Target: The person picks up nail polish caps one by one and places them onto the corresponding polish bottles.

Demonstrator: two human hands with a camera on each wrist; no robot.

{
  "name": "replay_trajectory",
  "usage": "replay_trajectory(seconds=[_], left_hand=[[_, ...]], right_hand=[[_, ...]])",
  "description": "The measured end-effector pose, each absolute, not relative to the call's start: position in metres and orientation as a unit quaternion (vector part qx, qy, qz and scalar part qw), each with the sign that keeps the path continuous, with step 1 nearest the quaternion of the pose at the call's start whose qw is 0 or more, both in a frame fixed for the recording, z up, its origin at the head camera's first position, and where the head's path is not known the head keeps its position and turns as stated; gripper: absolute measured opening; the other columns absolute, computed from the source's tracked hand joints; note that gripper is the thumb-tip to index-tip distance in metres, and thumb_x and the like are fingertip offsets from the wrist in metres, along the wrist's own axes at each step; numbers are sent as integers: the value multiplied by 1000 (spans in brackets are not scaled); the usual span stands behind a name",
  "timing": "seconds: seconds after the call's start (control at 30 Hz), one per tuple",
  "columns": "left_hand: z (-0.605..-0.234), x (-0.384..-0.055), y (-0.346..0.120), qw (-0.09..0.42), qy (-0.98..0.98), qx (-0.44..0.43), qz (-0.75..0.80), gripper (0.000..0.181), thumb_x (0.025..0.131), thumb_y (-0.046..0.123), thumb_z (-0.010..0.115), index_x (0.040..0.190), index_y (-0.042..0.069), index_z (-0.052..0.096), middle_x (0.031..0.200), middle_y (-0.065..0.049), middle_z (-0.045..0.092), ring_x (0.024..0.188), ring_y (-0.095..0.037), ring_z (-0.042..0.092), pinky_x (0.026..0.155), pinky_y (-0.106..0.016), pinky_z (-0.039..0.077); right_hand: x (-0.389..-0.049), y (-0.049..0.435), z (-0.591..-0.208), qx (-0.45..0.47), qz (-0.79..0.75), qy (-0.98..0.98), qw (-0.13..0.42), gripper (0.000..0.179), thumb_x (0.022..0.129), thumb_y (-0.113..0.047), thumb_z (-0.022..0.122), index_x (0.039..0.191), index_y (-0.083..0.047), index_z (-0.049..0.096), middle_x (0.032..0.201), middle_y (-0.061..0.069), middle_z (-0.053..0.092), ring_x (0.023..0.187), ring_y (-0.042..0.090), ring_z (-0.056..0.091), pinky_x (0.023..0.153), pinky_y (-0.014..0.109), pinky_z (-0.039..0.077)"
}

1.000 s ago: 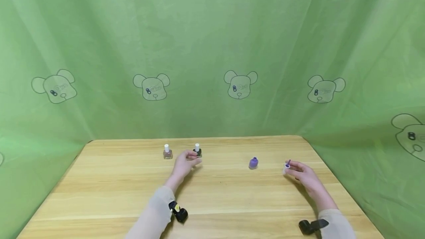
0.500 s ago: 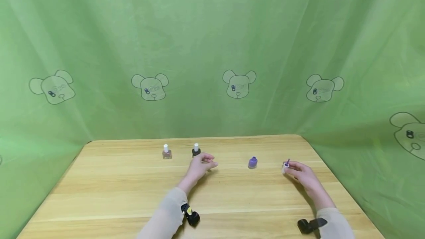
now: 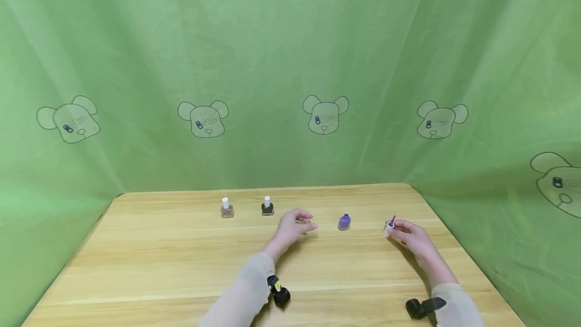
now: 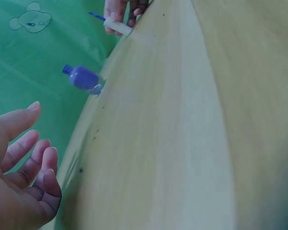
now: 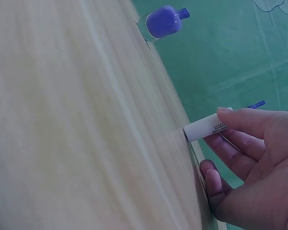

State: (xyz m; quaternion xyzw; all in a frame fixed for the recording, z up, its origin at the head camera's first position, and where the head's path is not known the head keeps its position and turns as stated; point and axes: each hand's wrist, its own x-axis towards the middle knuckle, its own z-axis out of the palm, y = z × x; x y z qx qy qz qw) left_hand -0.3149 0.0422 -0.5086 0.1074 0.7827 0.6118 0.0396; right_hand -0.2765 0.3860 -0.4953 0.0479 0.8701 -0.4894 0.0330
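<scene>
My right hand (image 3: 415, 238) pinches a white nail polish cap (image 5: 206, 127) between thumb and fingers, its purple-coated brush pointing up and the cap's flat end at the tabletop. Left of it, an uncapped purple nail polish bottle (image 3: 344, 222) stands upright with its neck bare. My left hand (image 3: 292, 227) hovers low over the table, thumb and fingers apart and loosely bent, holding nothing. The purple bottle (image 4: 84, 78) is just beyond its fingertips in the left wrist view. Behind and left of that hand stands a capped black nail polish bottle (image 3: 267, 208).
A capped mauve nail polish bottle (image 3: 227, 210) stands farther left, near the back of the wooden table (image 3: 159, 256). Green cloth (image 3: 263, 64) with bear-head prints hangs behind and along both sides of the table.
The left hand has moved right, away from the black bottle and toward the purple one. My right hand stays in place with the cap in its fingers.
</scene>
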Motion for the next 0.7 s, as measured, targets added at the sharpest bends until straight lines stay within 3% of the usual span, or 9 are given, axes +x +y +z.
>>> replay_trajectory(seconds=[0.17, 0.47, 0.7], left_hand=[[-508, -317, 57, 39, 798, 125, 589, 36, 79, 18, 79, 111, 4, 66, 101, -9, 67, 89, -12, 61, 80, -24, 54], [-506, -324, 84, 38, 819, 156, 550, 41, 81, 20, 78, 118, 7, 66, 111, -11, 69, 103, -22, 64, 93, -33, 53], [-506, -324, 102, 28, 830, 160, 534, 40, 79, 21, 79, 116, 9, 68, 111, -9, 71, 104, -22, 66, 95, -34, 52]], right_hand=[[-275, 388, -495, 45, -489, 871, 29, 59, 95, -35, 61, 134, 7, 49, 132, 20, 59, 93, -10, 49, 85, 20, 45], [-274, 389, -489, 44, -498, 866, 26, 61, 95, -36, 61, 137, 6, 46, 138, 22, 54, 93, -11, 49, 88, 25, 46], [-271, 390, -479, 35, -515, 856, 15, 58, 95, -33, 63, 135, 6, 47, 118, -6, 66, 92, -10, 53, 88, 28, 47]])
